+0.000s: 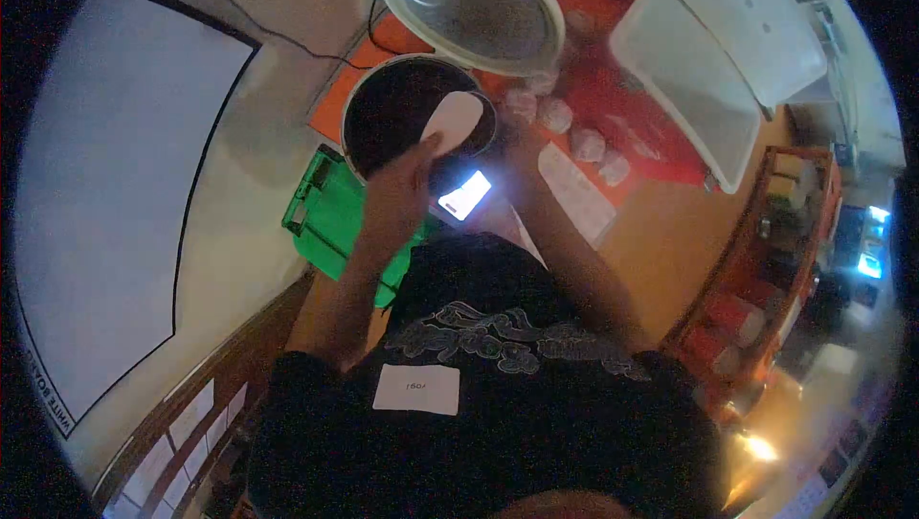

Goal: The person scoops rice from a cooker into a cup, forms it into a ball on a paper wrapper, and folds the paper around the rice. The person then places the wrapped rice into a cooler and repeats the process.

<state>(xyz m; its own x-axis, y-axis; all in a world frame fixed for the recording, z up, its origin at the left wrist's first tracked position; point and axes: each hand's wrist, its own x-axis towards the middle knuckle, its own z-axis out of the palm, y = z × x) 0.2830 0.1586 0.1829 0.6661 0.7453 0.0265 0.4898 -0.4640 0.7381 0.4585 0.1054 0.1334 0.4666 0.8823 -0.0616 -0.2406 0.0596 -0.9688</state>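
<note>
A rice cooker (356,157) stands in front of me, its lid (479,11) tipped up and its inside dark. My left hand (400,177) is closed on a white rice paddle (456,121), whose broad rounded blade lies over the right part of the pot opening. At the pot's right rim is my right hand (520,147); its fingers are dim and blurred, so whether they hold or grip anything does not show. Several round, clear-wrapped bundles (555,116) lie on the red surface just beyond it. A bright rectangular screen (465,195) glows at the cooker's near side.
To the left of the cooker sits a green plastic tray or lid (335,217). White plastic tubs (684,69) stand at the back right. A pale sheet (577,195) lies right of my forearm. A cable (273,33) runs along the wall, near a whiteboard (115,165).
</note>
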